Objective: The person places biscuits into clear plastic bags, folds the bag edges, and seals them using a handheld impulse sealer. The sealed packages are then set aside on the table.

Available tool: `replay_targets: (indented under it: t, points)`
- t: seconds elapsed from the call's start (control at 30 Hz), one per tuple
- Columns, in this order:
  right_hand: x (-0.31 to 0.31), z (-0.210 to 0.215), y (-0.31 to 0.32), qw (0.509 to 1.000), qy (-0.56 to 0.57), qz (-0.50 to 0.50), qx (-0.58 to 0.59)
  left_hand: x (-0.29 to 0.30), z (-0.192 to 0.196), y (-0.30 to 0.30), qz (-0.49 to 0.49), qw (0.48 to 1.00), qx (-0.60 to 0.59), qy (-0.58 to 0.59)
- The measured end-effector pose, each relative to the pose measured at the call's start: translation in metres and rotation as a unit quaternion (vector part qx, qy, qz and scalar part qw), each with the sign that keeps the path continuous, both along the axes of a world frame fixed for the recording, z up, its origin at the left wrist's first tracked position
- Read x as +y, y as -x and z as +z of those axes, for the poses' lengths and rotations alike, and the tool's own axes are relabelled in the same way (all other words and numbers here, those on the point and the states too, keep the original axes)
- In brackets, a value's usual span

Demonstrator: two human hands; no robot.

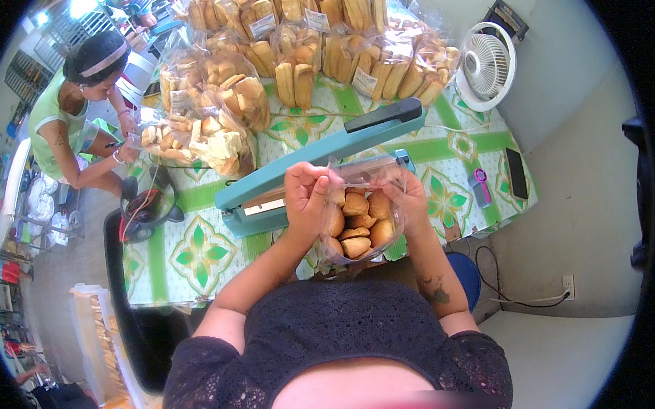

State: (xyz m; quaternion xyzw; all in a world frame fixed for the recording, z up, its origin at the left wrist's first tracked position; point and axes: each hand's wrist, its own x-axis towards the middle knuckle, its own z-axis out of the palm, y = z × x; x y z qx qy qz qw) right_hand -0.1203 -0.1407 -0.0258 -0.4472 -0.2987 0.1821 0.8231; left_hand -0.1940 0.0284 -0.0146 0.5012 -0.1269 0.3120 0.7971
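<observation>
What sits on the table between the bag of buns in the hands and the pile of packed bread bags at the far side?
In the head view, the teal heat sealer, arm raised, lies between the bag of buns and the packed bread bags.

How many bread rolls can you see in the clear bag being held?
7 rolls show in the clear bag: three across the top, three in the middle row, one at the bottom. The left hand and right hand may hide more.

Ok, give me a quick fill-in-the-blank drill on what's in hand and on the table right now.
1. Both hands, left hand and right hand, hold a clear bag of ____.
2. The teal heat sealer behind the bag has its arm ____.
3. The white fan stands at the table's far ____ corner.

Missing words: bread rolls; raised; right
</observation>
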Motion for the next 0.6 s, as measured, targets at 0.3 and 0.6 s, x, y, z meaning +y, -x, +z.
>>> replay_targets:
  t: [0.3, 0.6]
  points:
    - [0.004, 0.013, 0.008, 0.994, -0.078, 0.029, 0.069, -0.001, 0.001, 0.003, 0.045, 0.998, 0.008, -0.051]
    - [0.003, 0.008, -0.002, 0.997, -0.011, -0.065, -0.038, 0.010, 0.000, 0.004, 0.023, 0.993, -0.046, -0.103]
